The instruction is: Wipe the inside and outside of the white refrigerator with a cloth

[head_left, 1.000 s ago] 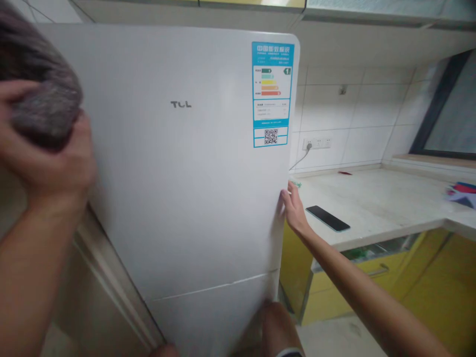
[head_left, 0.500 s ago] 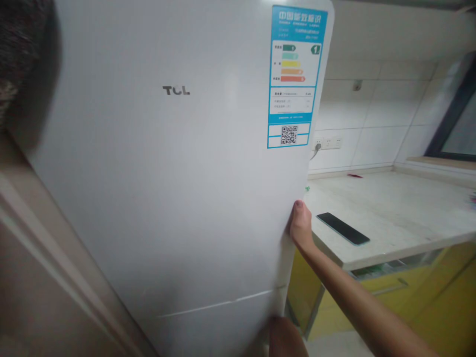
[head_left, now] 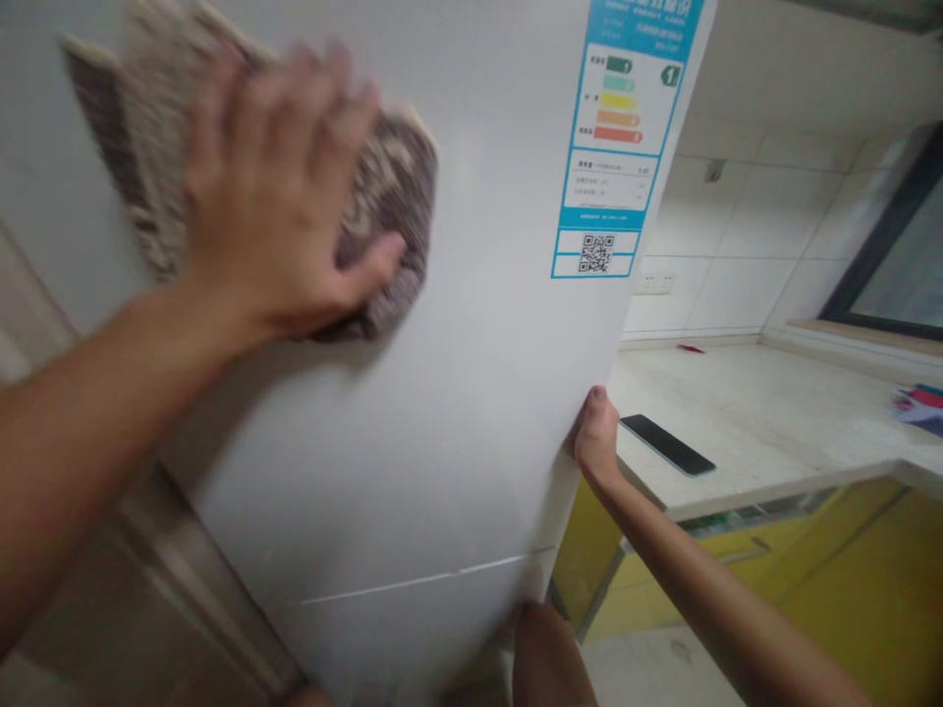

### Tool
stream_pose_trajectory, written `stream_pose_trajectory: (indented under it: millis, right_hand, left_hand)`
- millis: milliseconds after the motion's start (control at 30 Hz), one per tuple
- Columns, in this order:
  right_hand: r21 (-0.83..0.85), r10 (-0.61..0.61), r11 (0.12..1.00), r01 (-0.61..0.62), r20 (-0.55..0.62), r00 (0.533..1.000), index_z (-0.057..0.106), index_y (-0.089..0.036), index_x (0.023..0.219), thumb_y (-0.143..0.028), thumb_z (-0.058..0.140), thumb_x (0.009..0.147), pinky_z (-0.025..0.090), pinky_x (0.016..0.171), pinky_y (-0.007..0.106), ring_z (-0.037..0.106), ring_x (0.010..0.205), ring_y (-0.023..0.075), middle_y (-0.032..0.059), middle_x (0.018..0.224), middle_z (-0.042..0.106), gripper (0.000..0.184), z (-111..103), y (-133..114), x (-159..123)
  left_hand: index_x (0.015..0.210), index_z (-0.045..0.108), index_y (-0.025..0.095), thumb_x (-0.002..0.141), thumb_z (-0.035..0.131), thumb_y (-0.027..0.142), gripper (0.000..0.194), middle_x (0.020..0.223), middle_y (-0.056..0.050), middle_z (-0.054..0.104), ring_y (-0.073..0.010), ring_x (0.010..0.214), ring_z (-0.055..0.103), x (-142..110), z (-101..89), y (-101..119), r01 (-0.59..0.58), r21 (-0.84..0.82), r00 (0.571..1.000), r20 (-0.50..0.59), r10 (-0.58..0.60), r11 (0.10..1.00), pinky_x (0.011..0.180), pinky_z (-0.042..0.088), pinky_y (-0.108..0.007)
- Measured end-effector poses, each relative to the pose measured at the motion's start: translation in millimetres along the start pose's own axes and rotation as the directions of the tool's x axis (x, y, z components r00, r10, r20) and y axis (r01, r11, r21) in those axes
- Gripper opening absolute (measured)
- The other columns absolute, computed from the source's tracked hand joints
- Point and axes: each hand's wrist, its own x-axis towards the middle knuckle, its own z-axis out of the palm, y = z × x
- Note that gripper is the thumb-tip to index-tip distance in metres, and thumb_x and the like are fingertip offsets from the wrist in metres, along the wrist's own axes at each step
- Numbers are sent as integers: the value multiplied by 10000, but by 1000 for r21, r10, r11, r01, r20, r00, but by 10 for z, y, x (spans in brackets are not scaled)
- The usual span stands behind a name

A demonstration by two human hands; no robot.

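A brown-and-beige patterned cloth [head_left: 398, 187] lies bunched against the white refrigerator door [head_left: 457, 422]. My left hand [head_left: 269, 201] presses it flat to the upper part of the door, thumb out to the right; the fingertips are smeared by motion. Lower on the right, my right hand [head_left: 596, 437] grips the door's edge, thumb on the front face and the other fingers hidden behind it. Above that hand, a blue-and-white energy label [head_left: 619, 147] is stuck near the door's right side.
To the right runs a pale countertop [head_left: 766, 412] over yellow cabinets [head_left: 861, 550]. A dark phone [head_left: 667, 444] lies near its front edge, and colourful items [head_left: 920, 405] sit at far right. A bare knee [head_left: 549, 658] shows at the bottom.
My left hand has come into view with the cloth, which was at the upper left edge before. The right hand keeps its grip on the door; the view has shifted slightly.
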Motion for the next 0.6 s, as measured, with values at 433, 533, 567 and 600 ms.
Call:
stream_pose_trajectory:
  millis: [433,533,567,600]
  right_hand:
    - [-119,-150,982,145,-33,988,476,-255,819,-934,273,1041,465,832,409,514,833,224,25,858,554,743,-25,-147,-3]
    - [-78,-135,988,134,-17,991,561,-235,895,-926,277,1043,488,880,424,558,892,243,50,913,610,762,-13,-152,-9]
    - [-61,-129,990,128,-16,991,591,-226,933,-918,285,1046,494,902,430,578,920,251,63,944,640,765,-9,-150,-11]
    - [-44,-124,991,123,-15,992,616,-217,971,-905,298,1052,499,924,436,597,949,259,76,977,667,763,-6,-146,-13]
  left_hand:
    - [1489,754,294,1089,686,358,410,1386,-15,824,-161,1271,757,-2764,1535,1081,-544,-493,732,118,671,679,1151,492,-249]
    - [1483,759,320,1054,724,331,431,1348,2,839,-184,1193,788,-2925,1462,877,-460,-472,774,202,600,752,1139,479,-283]
    - [1454,776,333,1035,743,320,421,1306,14,853,-184,1148,794,-2894,1395,796,-455,-445,796,185,576,771,1131,473,-284]
    - [1430,789,350,1016,767,340,415,1268,26,863,-181,1108,792,-2823,1302,703,-448,-407,823,159,545,796,1137,459,-285]
